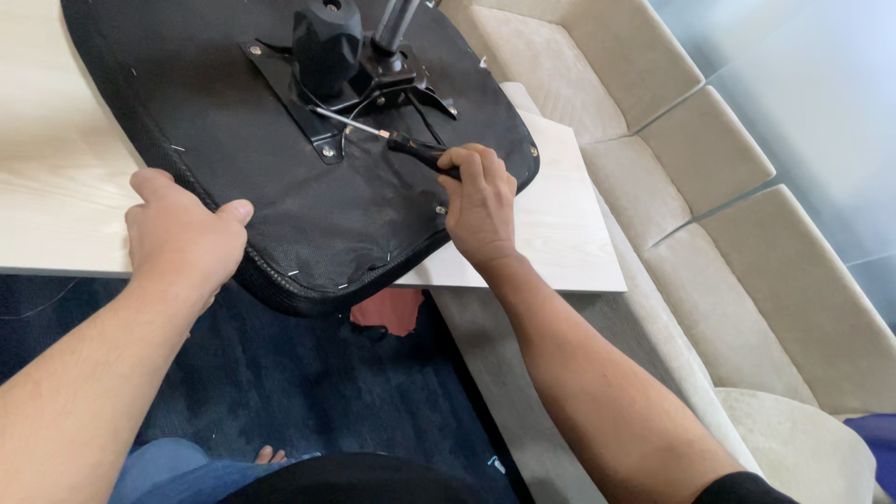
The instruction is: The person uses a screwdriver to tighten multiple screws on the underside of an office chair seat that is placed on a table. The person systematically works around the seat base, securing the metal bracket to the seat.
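Both our forearms come up from the bottom edge, bare, and angle inward toward the middle of the view. Our left hand (185, 238) lies palm down with its back toward us, the wrist straight and in line with the forearm; the thumb stretches out to the right and the fingers curl away over an edge, out of sight. Our right hand (479, 203) sits higher and farther forward, well apart from the left. It is closed in a loose fist, knuckles up, fingers wrapped and thumb tucked along the side. The right wrist bends slightly, and a dark sleeve shows at that arm's upper end.
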